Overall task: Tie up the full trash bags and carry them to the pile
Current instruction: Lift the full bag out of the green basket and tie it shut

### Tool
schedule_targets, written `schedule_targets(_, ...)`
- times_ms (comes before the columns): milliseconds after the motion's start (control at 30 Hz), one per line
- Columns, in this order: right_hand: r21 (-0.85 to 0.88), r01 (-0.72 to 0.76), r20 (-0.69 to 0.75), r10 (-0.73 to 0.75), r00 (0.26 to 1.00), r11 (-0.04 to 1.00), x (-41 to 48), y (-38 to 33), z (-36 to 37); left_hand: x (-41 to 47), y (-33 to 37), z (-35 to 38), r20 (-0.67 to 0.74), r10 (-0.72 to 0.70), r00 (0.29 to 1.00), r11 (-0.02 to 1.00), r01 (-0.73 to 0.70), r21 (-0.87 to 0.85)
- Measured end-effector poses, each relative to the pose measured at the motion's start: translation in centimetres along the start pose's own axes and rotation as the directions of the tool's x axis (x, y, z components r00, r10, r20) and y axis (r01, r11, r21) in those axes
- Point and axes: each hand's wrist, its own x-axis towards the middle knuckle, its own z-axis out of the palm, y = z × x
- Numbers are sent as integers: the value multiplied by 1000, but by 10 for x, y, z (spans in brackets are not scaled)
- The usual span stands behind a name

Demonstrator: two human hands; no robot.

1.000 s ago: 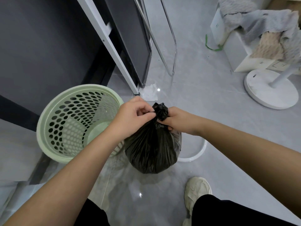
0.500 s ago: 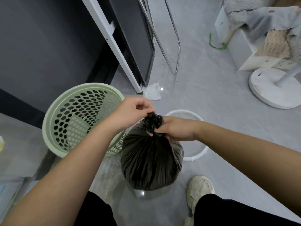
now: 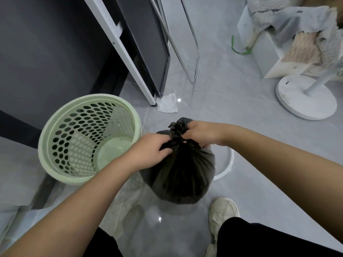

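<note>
A full black trash bag (image 3: pixel 182 175) hangs just above the grey floor in the middle of the view. Its neck is twisted into a bunched top. My right hand (image 3: pixel 199 133) is closed around that bunched top from the right. My left hand (image 3: pixel 150 152) grips the bag's plastic just below the neck on the left side. The pale green perforated bin (image 3: pixel 55 127) stands empty to the left of the bag.
A white ring (image 3: pixel 227 164) lies on the floor behind the bag. A crumpled white tissue (image 3: pixel 167 105) lies by a white frame leg. A round white stand base (image 3: pixel 306 97), white boxes with grey cloths (image 3: pixel 297 21), chrome tube legs (image 3: pixel 195 52), my shoe (image 3: pixel 222 212).
My left hand has come down from the knot and now grips the bag below the neck. The right hand keeps its hold on the twisted top, which has risen slightly.
</note>
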Motion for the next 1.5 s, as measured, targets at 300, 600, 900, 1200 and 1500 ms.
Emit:
schedule_targets(300, -34, 103, 14, -102, 995, 994, 5, 6, 2, 5, -16, 3, -211, -88, 974, 981, 48, -189)
schedule_targets(600, 261, 144, -261, -74, 962, 955, 16, 7, 2, 3, -14, 17, -49, -150, 987, 946, 129, -296)
schedule_targets(900, 483, 94, -269, 46, 962, 870, 20, 9, 3, 0, 0, 12, 60, -175, 983, 903, 184, -387)
schedule_targets(1200, 484, 86, -225, 29, 974, 871, 19, 9, 2, 1, -10, 7, -88, 49, 995, 991, -59, -118)
schedule_targets(1500, 478, 143, -196, -53, 979, 867, 18, 7, 6, 1, -3, 7, -117, -72, 991, 986, 53, -159)
